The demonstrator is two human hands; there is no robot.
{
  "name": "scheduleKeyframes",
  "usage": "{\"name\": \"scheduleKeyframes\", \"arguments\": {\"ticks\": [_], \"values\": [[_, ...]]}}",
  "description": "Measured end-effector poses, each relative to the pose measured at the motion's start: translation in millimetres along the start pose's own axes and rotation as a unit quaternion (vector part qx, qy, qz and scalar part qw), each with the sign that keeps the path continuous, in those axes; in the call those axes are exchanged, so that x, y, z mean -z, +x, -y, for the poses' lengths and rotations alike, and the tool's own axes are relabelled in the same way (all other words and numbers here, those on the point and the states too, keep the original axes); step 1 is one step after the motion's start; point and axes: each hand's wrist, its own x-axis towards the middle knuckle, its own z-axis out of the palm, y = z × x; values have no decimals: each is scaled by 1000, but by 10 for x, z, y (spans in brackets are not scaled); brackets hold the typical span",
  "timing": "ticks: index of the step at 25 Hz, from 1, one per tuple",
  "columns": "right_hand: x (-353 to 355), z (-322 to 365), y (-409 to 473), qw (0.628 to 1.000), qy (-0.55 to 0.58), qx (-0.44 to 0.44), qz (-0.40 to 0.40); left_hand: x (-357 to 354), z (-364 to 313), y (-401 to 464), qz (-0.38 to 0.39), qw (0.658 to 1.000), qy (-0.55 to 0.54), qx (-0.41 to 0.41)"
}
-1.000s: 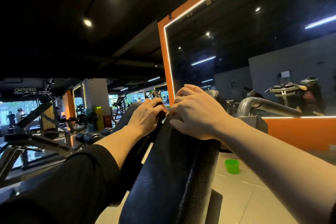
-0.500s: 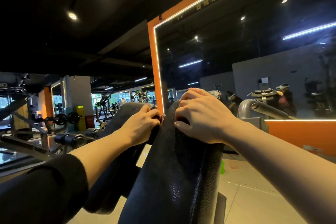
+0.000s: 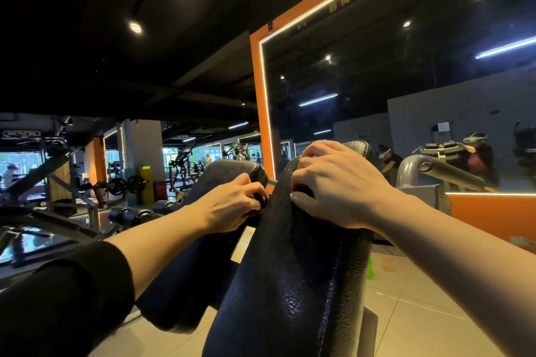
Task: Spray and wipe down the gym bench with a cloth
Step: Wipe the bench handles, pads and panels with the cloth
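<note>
Both hands are staying put at the top of the black bench pad, the right hand curled over something dark, perhaps the cloth, the left hand pinching beside it, so wiping is barely advancing.

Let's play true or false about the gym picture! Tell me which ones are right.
1. Both hands are up on the black padded bench. True.
2. The right hand is waving in the air. False: it rests on top of the bench pad, fingers curled.
3. The left hand has its fingers curled at the gap between the two pads. True.
4. The mirror has a blue frame. False: the frame is orange.
5. The left arm wears a black sleeve. True.
</note>
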Motion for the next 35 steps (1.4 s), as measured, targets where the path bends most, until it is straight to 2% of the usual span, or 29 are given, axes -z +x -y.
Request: {"name": "scheduleKeyframes", "arguments": {"ticks": [1,3,4,5,9,10,12,14,16,18,20,24,27,29,32,33,35], "values": [[-2,-4,3,1000,-1,2,-2,16,45,97,-19,999,16,23],[-4,-10,-3,1000,-4,7,-2,72,107,418,-78,985,22,155],[-7,-19,-6,1000,-2,7,0,87,136,532,-82,972,-2,221],[-5,-31,-5,1000,2,5,0,77,159,565,-62,968,-26,241],[-6,-31,1,1000,10,4,-9,76,174,288,34,999,-9,28],[-10,-24,-1,1000,5,6,-11,96,187,304,32,999,8,15],[-9,-19,-3,1000,-3,10,-13,131,251,509,-20,995,25,97],[1,-27,-15,1000,6,9,-11,140,245,695,-28,980,-4,198],[12,-35,-19,1000,10,10,-12,48,248,655,21,988,-15,153],[12,-25,-16,1000,14,9,-16,36,175,453,77,995,-13,54],[-2,-13,-12,1000,19,7,-20,74,159,340,67,998,13,-6],[-40,-45,-5,1000,2,7,-15,-51,139,507,-35,986,119,108],[-30,-67,-1,1000,-2,2,-15,-162,57,404,24,991,121,44],[-34,-41,-6,1000,2,1,-16,-26,61,360,22,992,120,25],[-18,-34,-17,1000,7,0,-21,140,53,431,-61,986,103,115],[-18,-32,-18,1000,3,-1,-20,140,44,424,-50,988,90,118],[-21,-36,-14,1000,-2,-1,-20,122,62,336,20,998,53,39]]}}
